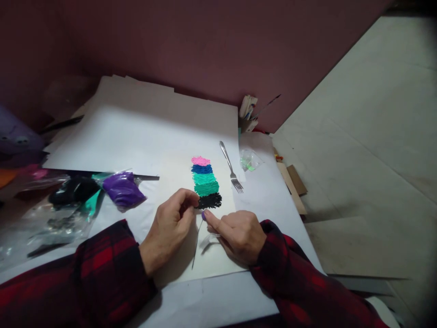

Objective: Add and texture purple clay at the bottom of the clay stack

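A column of textured clay bands (206, 187) in pink, blue, turquoise, green and black lies on a cream sheet (218, 266). My left hand (172, 223) is closed, thumb and index finger together at the left end of the black band (210, 201); whatever they pinch is hidden. Just below that band, the index finger of my right hand (237, 232) points at a small purple piece (204, 215) by its tip. Its other fingers are curled, with a blurred whitish thing (210, 240) beneath them. A thin dark stick (195, 248) lies between my hands.
A metal fork (231, 167) lies right of the bands, near a small clear bag with green bits (250, 160). On the left are a bag of purple clay (123, 190) and other plastic bags (58, 223). Large white sheets (143, 123) lie behind, against the maroon wall (205, 45).
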`<state>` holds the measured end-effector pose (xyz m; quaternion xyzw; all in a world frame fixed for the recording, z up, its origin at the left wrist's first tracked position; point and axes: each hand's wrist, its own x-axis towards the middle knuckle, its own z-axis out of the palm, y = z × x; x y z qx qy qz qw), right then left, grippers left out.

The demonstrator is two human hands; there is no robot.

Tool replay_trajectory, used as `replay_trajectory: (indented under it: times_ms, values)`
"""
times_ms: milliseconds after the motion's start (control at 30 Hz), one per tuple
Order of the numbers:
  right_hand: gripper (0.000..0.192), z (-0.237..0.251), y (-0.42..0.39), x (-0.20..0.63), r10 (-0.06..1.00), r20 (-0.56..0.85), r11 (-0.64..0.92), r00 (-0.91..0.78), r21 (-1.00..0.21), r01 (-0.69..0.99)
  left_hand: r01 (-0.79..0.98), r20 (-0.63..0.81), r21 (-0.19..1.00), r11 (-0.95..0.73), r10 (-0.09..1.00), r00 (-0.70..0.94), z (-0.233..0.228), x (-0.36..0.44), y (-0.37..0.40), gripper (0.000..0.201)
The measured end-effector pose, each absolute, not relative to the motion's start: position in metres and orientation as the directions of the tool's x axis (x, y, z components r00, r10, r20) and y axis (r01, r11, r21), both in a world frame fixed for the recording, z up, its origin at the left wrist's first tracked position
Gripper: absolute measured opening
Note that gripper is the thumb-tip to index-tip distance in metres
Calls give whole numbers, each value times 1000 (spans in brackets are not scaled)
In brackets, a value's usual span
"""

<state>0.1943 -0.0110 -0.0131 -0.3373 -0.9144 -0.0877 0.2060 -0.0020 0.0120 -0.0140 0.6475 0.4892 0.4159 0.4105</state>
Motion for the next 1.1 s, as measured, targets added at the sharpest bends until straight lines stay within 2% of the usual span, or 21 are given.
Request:
replay_trajectory:
  times_ms: [567, 1100]
  values:
    - [28, -14, -12, 191, 568, 409, 734, -714, 139, 664, 296, 117, 940, -168, 976, 182, -14, -1, 11, 12]
    - [28, -11, -13, 189, 568, 373, 745, -734, 146, 650, 315, 166, 921, -228, 964, 210, -14, -3, 12, 13]
